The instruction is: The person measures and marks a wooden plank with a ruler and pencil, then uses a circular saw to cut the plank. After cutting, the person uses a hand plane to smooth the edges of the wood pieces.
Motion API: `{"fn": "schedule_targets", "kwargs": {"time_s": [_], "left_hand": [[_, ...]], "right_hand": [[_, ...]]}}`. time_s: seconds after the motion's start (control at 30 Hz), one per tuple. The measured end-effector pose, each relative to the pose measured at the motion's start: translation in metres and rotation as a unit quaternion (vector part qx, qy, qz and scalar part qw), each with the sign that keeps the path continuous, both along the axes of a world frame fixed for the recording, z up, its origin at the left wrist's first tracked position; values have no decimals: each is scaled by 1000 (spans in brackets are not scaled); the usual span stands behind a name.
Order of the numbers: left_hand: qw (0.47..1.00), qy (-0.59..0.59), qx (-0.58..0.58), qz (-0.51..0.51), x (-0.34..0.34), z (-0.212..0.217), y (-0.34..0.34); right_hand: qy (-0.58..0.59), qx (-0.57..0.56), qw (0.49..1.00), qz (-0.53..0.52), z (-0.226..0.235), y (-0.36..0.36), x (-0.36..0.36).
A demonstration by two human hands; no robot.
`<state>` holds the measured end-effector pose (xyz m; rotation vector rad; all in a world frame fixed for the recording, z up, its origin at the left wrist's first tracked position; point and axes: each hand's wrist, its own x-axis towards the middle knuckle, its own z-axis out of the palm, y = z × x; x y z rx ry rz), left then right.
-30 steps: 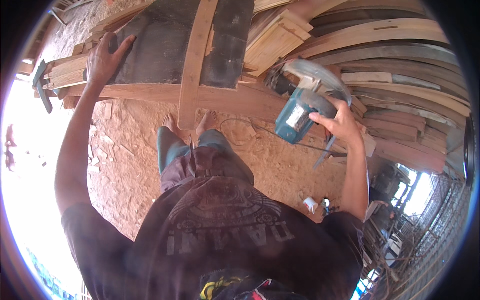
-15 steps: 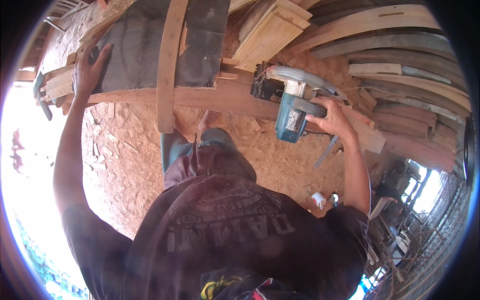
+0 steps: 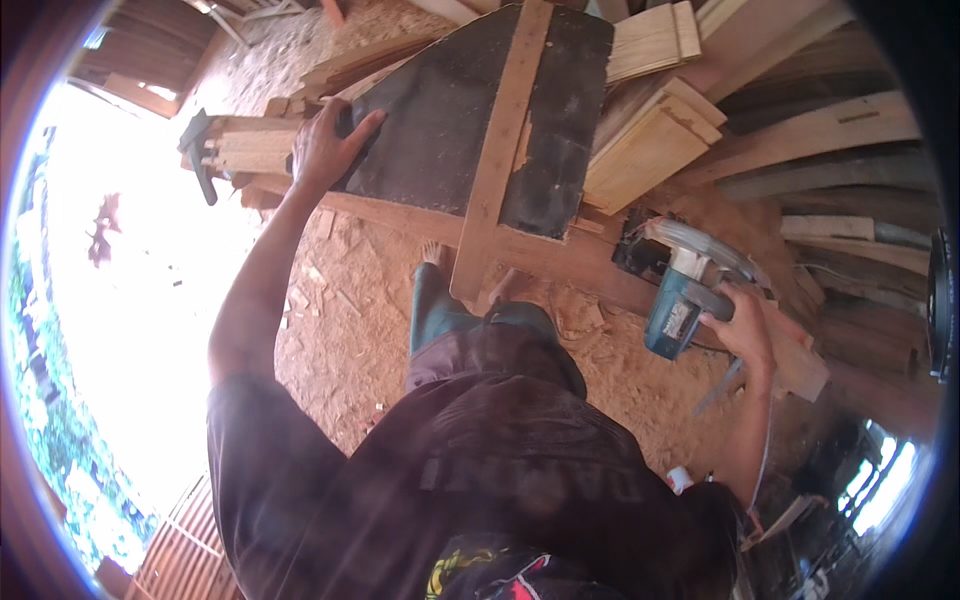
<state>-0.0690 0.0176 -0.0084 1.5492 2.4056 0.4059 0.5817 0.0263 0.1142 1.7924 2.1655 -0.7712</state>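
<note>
My left hand [image 3: 325, 150] rests at the left end of a dark flat board [image 3: 420, 140], its thumb stretched over the surface. A small black object [image 3: 345, 122] shows between its thumb and fingers; its kind is unclear. To the right, my right hand [image 3: 742, 322] is wrapped round the rear handle of a teal circular saw [image 3: 675, 310] with a grey curved guard. The saw stands at the right part of a long reddish plank [image 3: 445, 220] that runs under the dark board. A narrow wooden strip [image 3: 492, 185] lies across the board.
Pale planks [image 3: 650, 145] are piled behind the board's right end. Several curved timbers [image 3: 850, 135] are stacked at the far right. A dark clamp-like piece [image 3: 200, 155] sits at the stacked wood's left end. Wood scraps and sawdust cover the ground [image 3: 340, 330] around my feet.
The whole view has swung, so everything appears farther right and lower. Both hands keep their places, the left on the board and the right on the saw's handle.
</note>
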Motion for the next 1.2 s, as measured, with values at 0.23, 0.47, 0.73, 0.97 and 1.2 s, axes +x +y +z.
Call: {"fn": "schedule_targets", "kwargs": {"time_s": [0.23, 0.47, 0.73, 0.97, 1.2], "left_hand": [[1000, -13, 18, -20, 1, -4, -6], [998, -44, -8, -43, 0, -1, 2], [992, -33, 56, -106, -29, -38, 7], [935, -305, -6, -182, -91, -54, 29], [954, -223, -6, -200, -58, -49, 7]], "right_hand": [[131, 184, 962, -151, 20, -59, -109], [414, -154, 869, -223, -98, -125, -279], [611, -134, 660, -417, -119, -131, -361], [591, -30, 656, -468, -28, -153, -320], [617, 213, 534, -538, 31, -186, -170]]}}
